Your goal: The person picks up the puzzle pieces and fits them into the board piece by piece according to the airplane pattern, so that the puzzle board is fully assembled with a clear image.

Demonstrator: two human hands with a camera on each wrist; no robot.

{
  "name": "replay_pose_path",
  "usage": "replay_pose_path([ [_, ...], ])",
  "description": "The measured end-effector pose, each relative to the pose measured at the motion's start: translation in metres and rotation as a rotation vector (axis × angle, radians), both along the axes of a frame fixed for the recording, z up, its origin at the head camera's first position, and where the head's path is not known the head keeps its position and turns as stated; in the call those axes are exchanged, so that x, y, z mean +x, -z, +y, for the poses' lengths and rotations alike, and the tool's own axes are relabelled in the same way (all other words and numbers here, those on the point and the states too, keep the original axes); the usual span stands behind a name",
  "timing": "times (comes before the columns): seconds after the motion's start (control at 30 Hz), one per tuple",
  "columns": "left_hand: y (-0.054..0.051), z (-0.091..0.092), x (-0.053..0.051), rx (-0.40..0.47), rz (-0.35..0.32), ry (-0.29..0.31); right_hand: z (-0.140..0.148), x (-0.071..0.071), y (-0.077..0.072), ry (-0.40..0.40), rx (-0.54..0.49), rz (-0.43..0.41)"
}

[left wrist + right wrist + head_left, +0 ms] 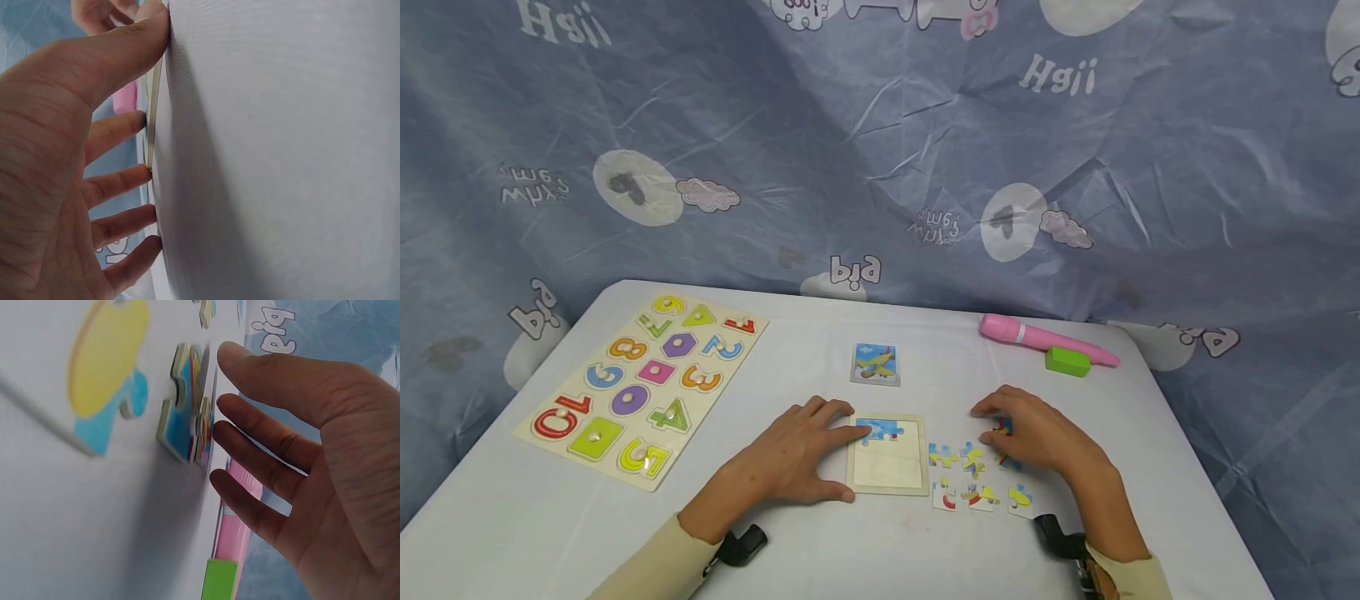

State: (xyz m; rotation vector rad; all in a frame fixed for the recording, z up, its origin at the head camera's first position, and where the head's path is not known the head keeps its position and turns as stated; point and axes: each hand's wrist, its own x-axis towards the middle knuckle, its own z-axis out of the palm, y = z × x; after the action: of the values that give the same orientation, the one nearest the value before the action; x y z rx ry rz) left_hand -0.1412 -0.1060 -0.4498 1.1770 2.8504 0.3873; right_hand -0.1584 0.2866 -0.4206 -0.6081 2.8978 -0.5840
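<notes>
In the head view a square puzzle tray lies mid-table, with joined blue pieces along its top left. My left hand rests at its left edge, index fingertip on the blue pieces and thumb by the lower corner. Right of the tray, loose puzzle pieces lie in rows. Over the upper right ones my right hand hovers, fingers spread and slightly bent. The right wrist view shows blue pieces beside the fingertips of that hand, none visibly held.
A picture card of a plane lies behind the tray. At the left is a number and shape board. A pink pen-shaped object and a green block lie at the back right, before a patterned blue cloth.
</notes>
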Motion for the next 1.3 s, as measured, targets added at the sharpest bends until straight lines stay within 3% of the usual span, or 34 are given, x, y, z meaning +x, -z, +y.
replay_pose_path([
  [0.47,0.000,-0.001,0.000,0.006,0.000,0.002,0.008,0.000,-0.005,0.007,-0.026,-0.018],
  [1.3,-0.001,0.000,0.001,0.003,-0.001,0.000,0.036,-0.001,0.004,-0.025,-0.089,0.021],
])
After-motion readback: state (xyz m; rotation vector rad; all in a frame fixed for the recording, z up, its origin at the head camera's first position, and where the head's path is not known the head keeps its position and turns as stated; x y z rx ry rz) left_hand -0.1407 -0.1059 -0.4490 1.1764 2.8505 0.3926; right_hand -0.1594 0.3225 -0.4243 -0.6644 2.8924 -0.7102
